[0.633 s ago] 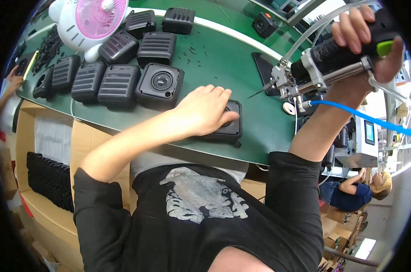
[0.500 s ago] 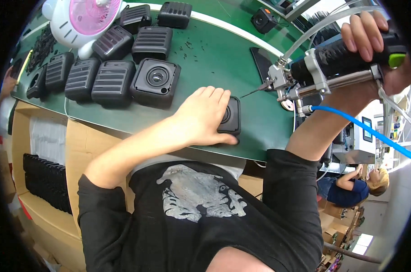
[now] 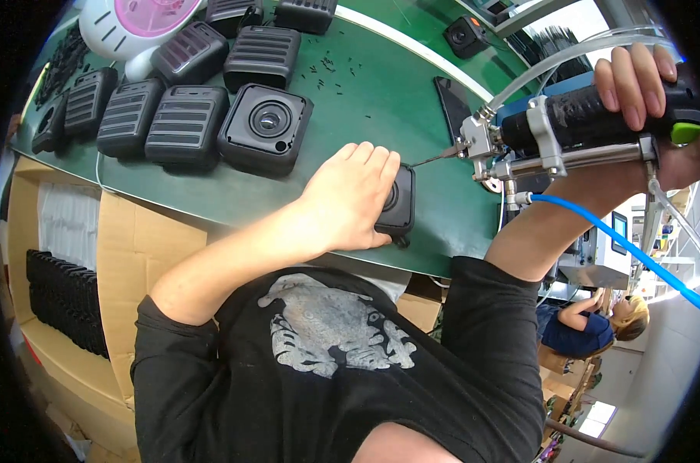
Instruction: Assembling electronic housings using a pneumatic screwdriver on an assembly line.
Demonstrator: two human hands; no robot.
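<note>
My left hand (image 3: 350, 199) lies flat on a black square speaker housing (image 3: 400, 202) near the front edge of the green work surface (image 3: 381, 92), covering most of it. My right hand (image 3: 643, 85) grips the black handle of a pneumatic screwdriver (image 3: 550, 135) with a metal frame, clear hose and blue hose (image 3: 620, 243). Its thin bit points left toward the housing, just above and to the right of my left fingertips, apart from them.
Several black ribbed speaker parts (image 3: 180, 123) and one open housing with a round hole (image 3: 266, 127) lie at the left. A white and pink fan (image 3: 138, 23) stands at the back left. Cardboard boxes (image 3: 126, 247) with black parts sit below. Another person (image 3: 589, 324) sits at the lower right.
The view has tilted, so everything sits higher in the picture. My left hand stays on the housing; the screwdriver tip has come slightly closer to it.
</note>
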